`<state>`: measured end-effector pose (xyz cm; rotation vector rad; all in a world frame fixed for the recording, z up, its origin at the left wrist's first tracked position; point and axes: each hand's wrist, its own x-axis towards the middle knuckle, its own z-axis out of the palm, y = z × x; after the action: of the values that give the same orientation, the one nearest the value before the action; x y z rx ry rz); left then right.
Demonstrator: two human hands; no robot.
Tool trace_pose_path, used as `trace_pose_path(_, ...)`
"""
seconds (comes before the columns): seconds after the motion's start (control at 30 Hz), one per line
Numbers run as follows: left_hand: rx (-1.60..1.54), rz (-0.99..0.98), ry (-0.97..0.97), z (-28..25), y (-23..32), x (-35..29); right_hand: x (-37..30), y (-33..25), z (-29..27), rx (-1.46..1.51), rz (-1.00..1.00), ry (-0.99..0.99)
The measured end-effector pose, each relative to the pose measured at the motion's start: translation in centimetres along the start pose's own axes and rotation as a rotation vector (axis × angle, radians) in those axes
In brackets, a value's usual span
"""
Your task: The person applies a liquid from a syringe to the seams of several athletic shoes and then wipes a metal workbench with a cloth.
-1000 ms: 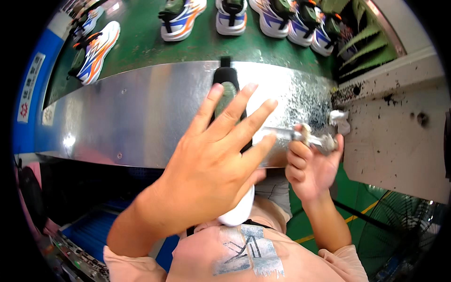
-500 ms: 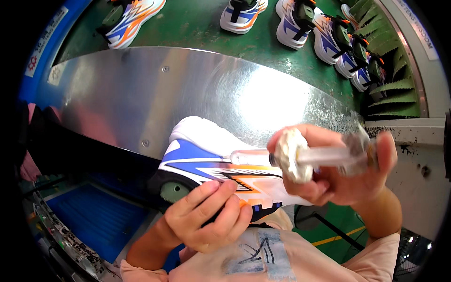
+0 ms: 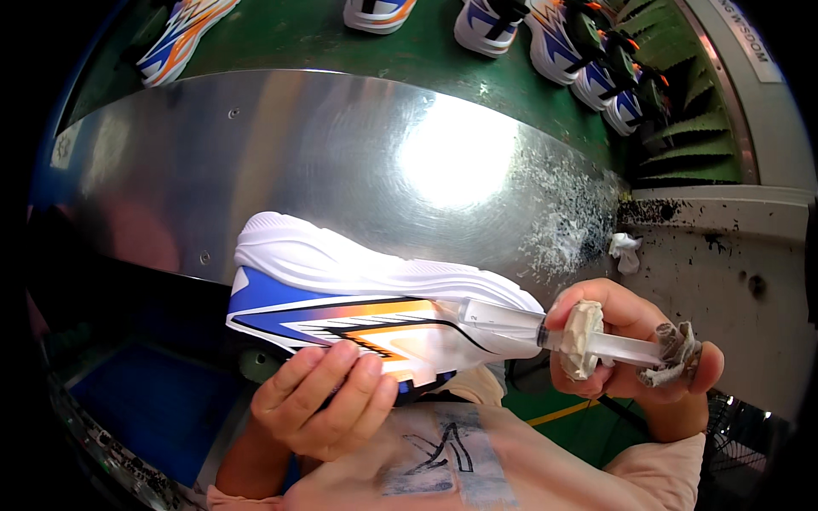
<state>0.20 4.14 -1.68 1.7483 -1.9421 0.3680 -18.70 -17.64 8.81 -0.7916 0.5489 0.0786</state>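
A sneaker with a thick white sole and a blue, orange and white upper lies on its side in front of me, toe to the right. My left hand grips it from below by the upper, fingers closed over its near edge. A clear syringe is in my right hand, between the fingers and the thumb at its plunger end. Pale wrapping surrounds its flange and greyish wrapping its plunger end. The syringe's front end lies along the forefoot, close to the line between sole and upper; I cannot tell whether it touches.
A shiny metal ledge curves beyond the sneaker, its right end speckled with white residue. Behind it, several similar sneakers stand on a green surface. Green overlapping flaps line the far right. Crumpled white material hangs at the ledge's right end.
My right hand and the syringe have moved right and down, toward the sneaker's toe. The sneaker has tilted, showing more of its sole's side. My view has shifted, so the background appears further left.
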Motion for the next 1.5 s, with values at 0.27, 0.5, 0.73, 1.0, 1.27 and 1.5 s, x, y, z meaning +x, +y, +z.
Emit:
trace_pose_path(0.27, 0.07, 0.057, 0.049, 0.2, 0.1, 0.8, -4.7, 2.8, -3.3, -0.006, -0.201, 0.033)
trace_pose_path(0.5, 0.094, 0.065, 0.033, 0.2, -0.2, 1.5, -6.2, 6.9, -5.7, 0.137, -0.38, 0.053)
trace_pose_path(0.73, 0.081, 0.093, -0.056, -0.2, -0.1, 4.0, -7.0, 9.7, -6.6, 0.264, -0.503, 0.087)
trace_pose_path(1.0, 0.067, 0.021, -0.128, -0.2, -0.1, 7.8, -7.5, 9.4, -5.2, 0.367, -0.483, 0.168)
trace_pose_path(1.27, -0.143, -0.042, -0.235, 1.0, -1.9, 12.9, -5.2, 11.1, -5.0, 0.383, -0.549, 0.179)
trace_pose_path(1.5, -0.423, -0.295, -0.625, 1.4, -5.2, 18.9, -3.2, 12.9, -5.9, 0.239, -0.723, 0.157)
